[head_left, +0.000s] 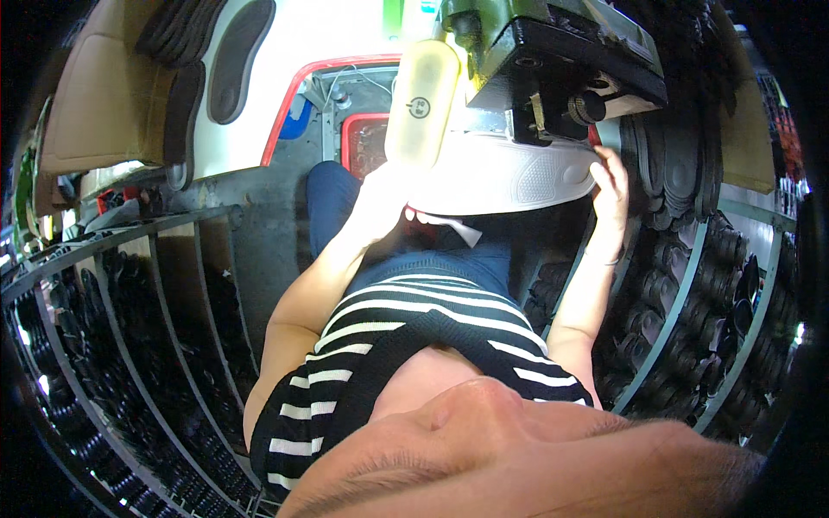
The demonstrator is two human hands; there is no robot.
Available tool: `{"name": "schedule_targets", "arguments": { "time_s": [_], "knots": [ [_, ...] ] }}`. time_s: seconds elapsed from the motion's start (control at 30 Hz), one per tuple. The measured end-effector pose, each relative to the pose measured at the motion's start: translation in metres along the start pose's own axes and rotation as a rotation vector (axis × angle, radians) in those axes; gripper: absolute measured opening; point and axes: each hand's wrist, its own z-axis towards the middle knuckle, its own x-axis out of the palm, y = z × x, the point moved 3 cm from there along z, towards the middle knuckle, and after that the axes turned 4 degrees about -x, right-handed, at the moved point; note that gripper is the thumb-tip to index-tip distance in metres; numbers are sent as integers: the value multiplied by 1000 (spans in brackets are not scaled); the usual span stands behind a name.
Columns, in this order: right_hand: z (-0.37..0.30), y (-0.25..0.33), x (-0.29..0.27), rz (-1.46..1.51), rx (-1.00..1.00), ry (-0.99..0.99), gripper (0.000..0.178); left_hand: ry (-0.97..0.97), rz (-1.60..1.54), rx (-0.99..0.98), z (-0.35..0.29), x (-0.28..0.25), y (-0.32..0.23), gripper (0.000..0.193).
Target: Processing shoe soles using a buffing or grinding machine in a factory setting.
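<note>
Pale sole (518, 180), in the head view, sits by the dark machine (574, 73), seemingly spanned between both hands for steadiness; the right hand (611, 192) pinches one tip; the left hand (380, 203) meets the other, glare hiding its grip.

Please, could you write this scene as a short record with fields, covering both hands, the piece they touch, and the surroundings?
Left hand: at the left end of a pale insole; glare hides its exact hold
Right hand: fingers at the insole's right end
Insole: grey-white, textured pattern on its right half
Machine head: dark, with a round black knob, just beyond the insole
Beside left hand: yellow, insole-shaped piece
Left side: dark insole on a white tabletop
Both sides: metal racks with dark pieces
</note>
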Motion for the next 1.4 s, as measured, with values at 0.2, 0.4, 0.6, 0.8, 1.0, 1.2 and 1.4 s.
{"name": "schedule_targets", "arguments": {
  "time_s": [0.2,0.4,0.6,0.8,1.0,1.2,1.4],
  "knots": [
    [20,53,46,-45,-86,166,25,-66,-209,-16,-21,-29,12,26],
    [4,67,95,-213,-309,191,23,-95,-190,-70,-36,-92,23,30],
    [3,101,137,-363,-216,350,15,56,171,-299,-45,-128,50,33],
    [17,89,150,-636,-337,551,18,378,509,-330,0,-36,0,38],
    [2,74,149,-255,-21,292,19,73,411,137,47,52,-56,31],
    [-135,-47,151,-106,418,798,53,-162,219,20,57,39,-13,18],
    [-122,-73,47,3,519,519,27,-258,658,403,33,40,-26,29]
  ]
}}
